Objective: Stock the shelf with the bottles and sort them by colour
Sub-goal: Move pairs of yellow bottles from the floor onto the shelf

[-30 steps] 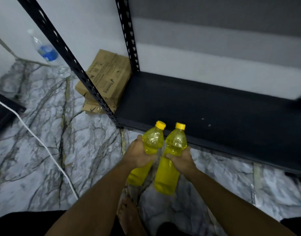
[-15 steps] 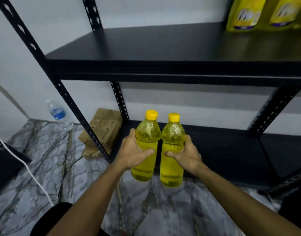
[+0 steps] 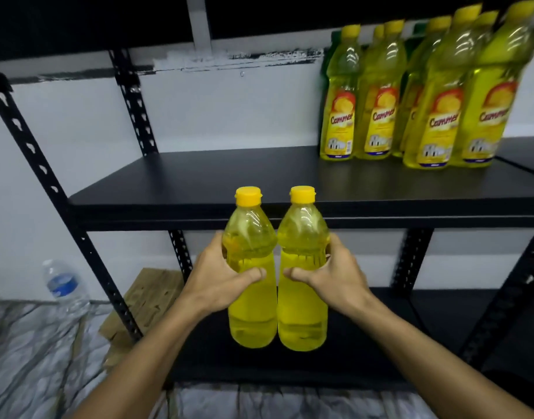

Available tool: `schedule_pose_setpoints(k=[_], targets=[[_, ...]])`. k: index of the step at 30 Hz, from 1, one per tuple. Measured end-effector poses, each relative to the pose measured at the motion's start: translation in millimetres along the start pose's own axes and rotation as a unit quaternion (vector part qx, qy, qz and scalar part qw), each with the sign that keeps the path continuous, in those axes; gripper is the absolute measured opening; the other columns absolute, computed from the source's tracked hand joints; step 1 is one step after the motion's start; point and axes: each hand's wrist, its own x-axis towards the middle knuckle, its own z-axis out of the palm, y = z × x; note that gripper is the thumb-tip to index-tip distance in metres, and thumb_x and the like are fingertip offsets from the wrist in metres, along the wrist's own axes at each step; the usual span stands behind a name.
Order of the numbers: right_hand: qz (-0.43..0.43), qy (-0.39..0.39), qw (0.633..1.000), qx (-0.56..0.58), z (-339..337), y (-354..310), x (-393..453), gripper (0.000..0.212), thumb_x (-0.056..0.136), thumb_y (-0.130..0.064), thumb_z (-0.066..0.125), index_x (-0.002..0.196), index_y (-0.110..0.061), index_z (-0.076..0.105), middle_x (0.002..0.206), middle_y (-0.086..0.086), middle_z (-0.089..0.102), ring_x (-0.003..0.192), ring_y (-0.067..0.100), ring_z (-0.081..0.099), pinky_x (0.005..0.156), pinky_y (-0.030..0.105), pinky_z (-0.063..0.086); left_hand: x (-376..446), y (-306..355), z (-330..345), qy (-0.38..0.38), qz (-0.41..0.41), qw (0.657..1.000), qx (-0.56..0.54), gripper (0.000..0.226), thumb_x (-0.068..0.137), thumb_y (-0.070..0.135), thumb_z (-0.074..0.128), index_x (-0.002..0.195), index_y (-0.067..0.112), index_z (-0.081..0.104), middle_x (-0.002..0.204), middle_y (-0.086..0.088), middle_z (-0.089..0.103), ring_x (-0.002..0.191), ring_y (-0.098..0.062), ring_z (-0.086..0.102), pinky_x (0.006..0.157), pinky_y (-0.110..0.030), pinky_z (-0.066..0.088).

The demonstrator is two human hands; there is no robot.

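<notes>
Two upright bottles of yellow liquid, touching: left bottle (image 3: 251,285) in left grip (image 3: 220,281), right bottle (image 3: 302,285) in right grip (image 3: 335,278).

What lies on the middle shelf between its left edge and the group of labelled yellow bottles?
Nothing: in the head view the middle shelf is bare black board from its left edge to the labelled yellow bottles standing at its right.

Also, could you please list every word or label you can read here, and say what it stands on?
"Cammer": red script on the labels of the yellow bottles on the shelf.
Smaller print beneath it: too blurred to read.
Blue label on the water bottle: unreadable.
Printing on the cardboard box: unreadable.
</notes>
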Motion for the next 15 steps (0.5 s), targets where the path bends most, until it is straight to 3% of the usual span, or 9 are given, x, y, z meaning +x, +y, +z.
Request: schedule_pose_setpoints(k=[5, 9, 12, 15], targets=[[-0.054, 0.056, 0.997, -0.008, -51.8, -52.0, 16.3, 0.084, 0.037, -0.075, 0.078, 0.108, -0.038, 0.051, 0.099, -0.013, 0.068, 0.095, 0.014, 0.065, 0.082, 0.047, 0.055, 29.1, 73.2, -15.1, 0.011, 0.060, 0.998, -0.017, 0.065, 0.047, 0.052, 0.077, 0.104, 0.030, 0.057, 0.097, 0.009, 0.069, 0.089, -0.009, 0.067, 0.080, -0.041, 0.057], [-0.095, 0.070, 0.993, 0.003, -91.1, -93.6, 35.8, 0.097, 0.029, -0.081, 0.079, 0.112, -0.038, 0.055, 0.106, -0.011, 0.068, 0.103, 0.018, 0.064, 0.085, 0.050, 0.054, 59.4, 129.2, -27.9, 0.009, 0.103, 0.994, -0.036, 0.066, 0.047, 0.051, 0.076, 0.107, 0.027, 0.062, 0.097, 0.009, 0.071, 0.089, -0.007, 0.068, 0.081, -0.040, 0.058], [-0.115, 0.076, 0.990, 0.031, -122.0, -123.4, 46.9, 0.079, 0.047, -0.051, 0.091, 0.115, -0.025, 0.060, 0.100, -0.009, 0.070, 0.093, 0.008, 0.066, 0.079, 0.035, 0.057, 83.7, 163.7, -30.6, 0.008, 0.128, 0.990, -0.055, 0.066, 0.048, 0.050, 0.077, 0.106, 0.024, 0.063, 0.097, 0.006, 0.071, 0.089, -0.010, 0.068, 0.081, -0.040, 0.058], [-0.147, 0.075, 0.986, 0.036, -148.2, -144.9, 57.2, 0.064, 0.063, -0.031, 0.088, 0.116, -0.018, 0.055, 0.097, -0.016, 0.063, 0.085, -0.003, 0.056, 0.067, 0.017, 0.045, 106.6, 186.3, -26.6, 0.019, 0.139, 0.988, -0.072, 0.065, 0.051, 0.048, 0.079, 0.108, 0.021, 0.061, 0.099, 0.004, 0.070, 0.090, -0.013, 0.068, 0.081, -0.041, 0.058]])
